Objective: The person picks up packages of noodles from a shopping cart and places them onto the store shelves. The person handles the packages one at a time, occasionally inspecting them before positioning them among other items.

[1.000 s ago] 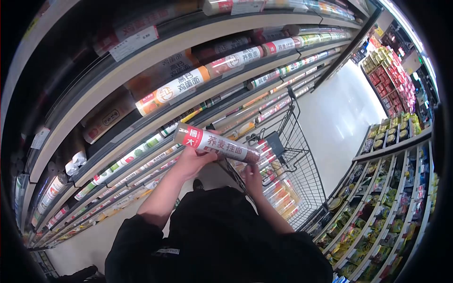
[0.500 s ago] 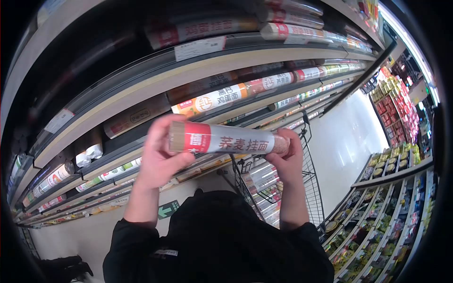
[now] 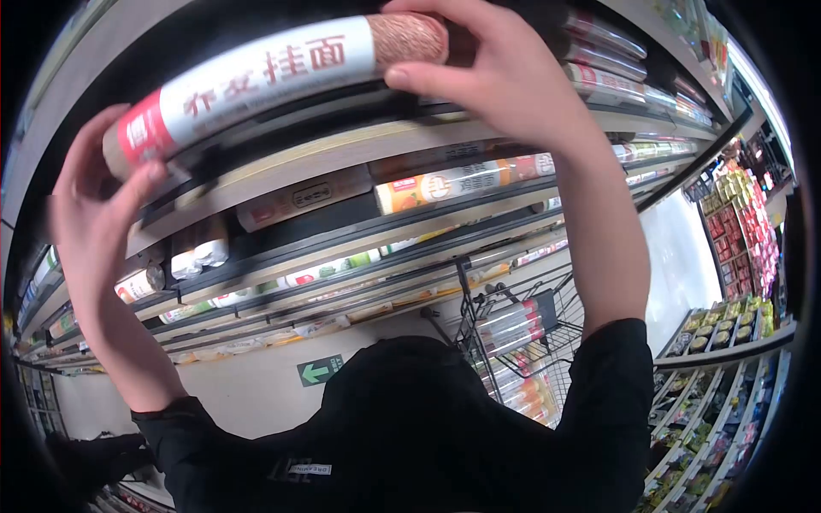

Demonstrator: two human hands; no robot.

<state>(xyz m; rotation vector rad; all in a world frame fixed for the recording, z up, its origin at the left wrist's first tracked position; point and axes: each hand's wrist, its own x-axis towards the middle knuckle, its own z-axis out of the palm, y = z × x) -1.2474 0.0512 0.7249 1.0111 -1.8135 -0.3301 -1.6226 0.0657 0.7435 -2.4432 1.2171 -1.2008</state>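
Note:
A cylindrical pack of dried noodles (image 3: 265,75), white with a red band and a brown end, is stretched between both hands in front of a shelf. My left hand (image 3: 96,192) grips its red end, thumb along the lower side. Around the brown end my right hand (image 3: 487,73) is closed, with some fingers hidden behind the pack. The pack tilts, its right end higher. Just below it runs the pale shelf edge (image 3: 329,161). On the shelf beneath lie an orange-and-white noodle pack (image 3: 466,181) and a brown pack (image 3: 308,195).
A wire shopping cart (image 3: 464,329) stands below right, with several noodle packs (image 3: 510,327) inside. A green arrow sign (image 3: 319,371) marks the floor. Shelves of packaged goods (image 3: 714,419) line the right side. At the lower left a dark shape (image 3: 94,453) is hard to make out.
Both hands have risen and moved toward the upper shelf with the noodle pack, which now looks larger and tilts up to the right. The view has shifted, showing more of the cart.

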